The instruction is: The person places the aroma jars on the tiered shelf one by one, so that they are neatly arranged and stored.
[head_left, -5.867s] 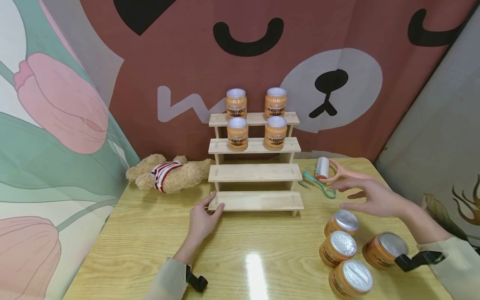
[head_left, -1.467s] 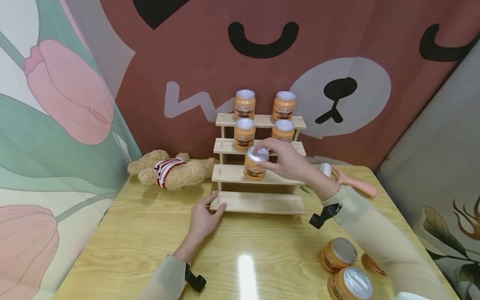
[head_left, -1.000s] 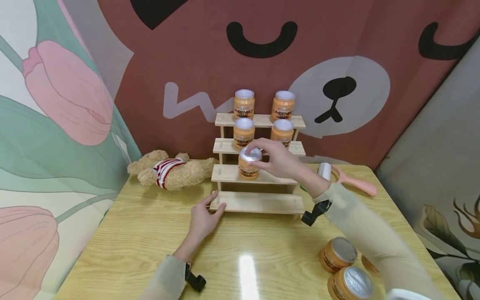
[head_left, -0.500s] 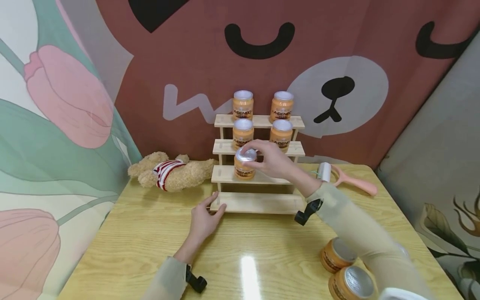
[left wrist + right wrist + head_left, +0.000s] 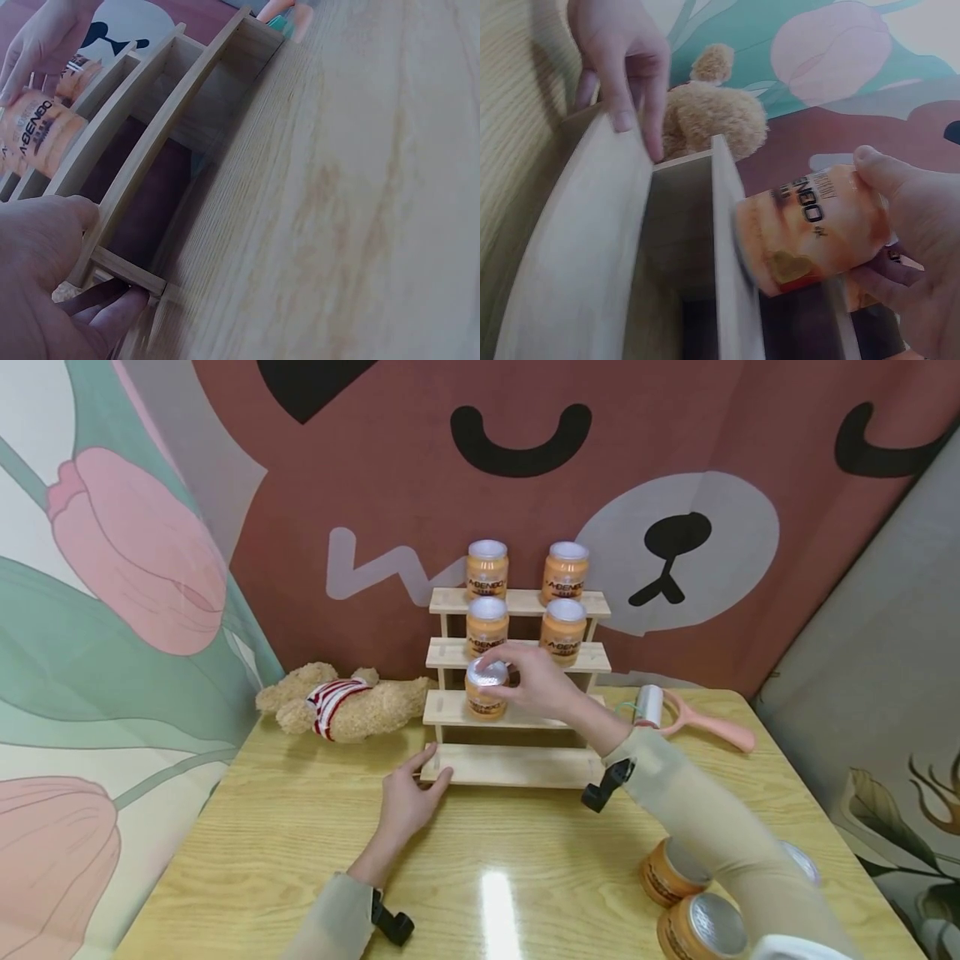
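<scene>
A four-step wooden display rack (image 5: 517, 766) stands on the table. My left hand (image 5: 407, 802) grips the left end of its lowest step, thumb on top and fingers round the end in the left wrist view. My right hand (image 5: 536, 681) holds an orange jar (image 5: 486, 700) near its silver lid, thumb and fingers on opposite sides. That jar is upright at the left of the second step from the bottom; in the right wrist view its base (image 5: 754, 255) is right at the board. Behind it, jars (image 5: 487, 625) stand in pairs on the two upper steps, such as the top-right jar (image 5: 565, 575).
More orange jars (image 5: 702, 927) stand at the front right, partly hidden by the right sleeve (image 5: 720, 827). A teddy bear (image 5: 345, 702) lies left of the rack. Right of it are a white cylinder (image 5: 648, 704) and a pink-handled tool (image 5: 708, 727). A printed cloth (image 5: 375, 460) hangs behind.
My right hand has gone from above the front-right jars to the rack, bringing one jar onto the second step from the bottom, then moving it left along that step. My left hand stays put.
</scene>
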Motion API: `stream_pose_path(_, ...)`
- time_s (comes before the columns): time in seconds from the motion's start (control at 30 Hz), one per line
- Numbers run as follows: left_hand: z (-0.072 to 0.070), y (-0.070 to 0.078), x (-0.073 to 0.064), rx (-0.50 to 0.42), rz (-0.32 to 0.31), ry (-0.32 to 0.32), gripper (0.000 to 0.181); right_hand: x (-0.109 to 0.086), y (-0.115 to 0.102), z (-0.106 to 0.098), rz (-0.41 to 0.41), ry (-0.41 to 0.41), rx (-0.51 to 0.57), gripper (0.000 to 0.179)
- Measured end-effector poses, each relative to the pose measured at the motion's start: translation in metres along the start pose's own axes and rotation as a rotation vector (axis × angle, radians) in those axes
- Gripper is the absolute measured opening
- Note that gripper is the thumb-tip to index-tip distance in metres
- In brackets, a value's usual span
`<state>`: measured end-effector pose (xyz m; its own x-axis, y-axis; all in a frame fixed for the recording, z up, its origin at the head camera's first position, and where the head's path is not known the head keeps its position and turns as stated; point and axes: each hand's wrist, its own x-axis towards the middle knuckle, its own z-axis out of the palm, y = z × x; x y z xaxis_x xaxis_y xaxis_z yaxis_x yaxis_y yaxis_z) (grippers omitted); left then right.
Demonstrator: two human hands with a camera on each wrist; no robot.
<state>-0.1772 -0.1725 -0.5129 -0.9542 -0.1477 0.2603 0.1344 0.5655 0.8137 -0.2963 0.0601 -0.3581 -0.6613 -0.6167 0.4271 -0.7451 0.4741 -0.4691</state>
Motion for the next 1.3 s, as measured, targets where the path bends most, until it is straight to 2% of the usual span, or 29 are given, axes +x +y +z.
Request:
stream_pose_path(0.27,0.0008,-0.0029,0.0002,0.002,-0.001,-0.003,0.052,-0.0038,0.0004,0.0065,0.047,0.097,-0.034,0.035)
stream_pose_path(0.53,-0.0001,-0.0031,0.0005,0.002,-0.002,-0.001,0.052,-0.0045,0.0029,0.0087,0.083,0.107,0.058,0.032)
stream_pose_path(0.67,0.0002,-0.003,0.0001,-0.004,0.002,-0.001,0.052,-0.0036,0.0004,0.0081,0.093,0.111,0.055,0.032)
stream_pose_path(0.93,0.0002,-0.0021,-0.0008,-0.011,0.007,-0.005,0.052,-0.0046,-0.0001,0.0085,0.105,0.098,0.026,0.029)
stream_pose_path(1.3,0.001,-0.0028,-0.0007,-0.013,-0.01,0.0,0.051,-0.0065,0.0036,0.0008,0.08,0.028,0.079,0.026)
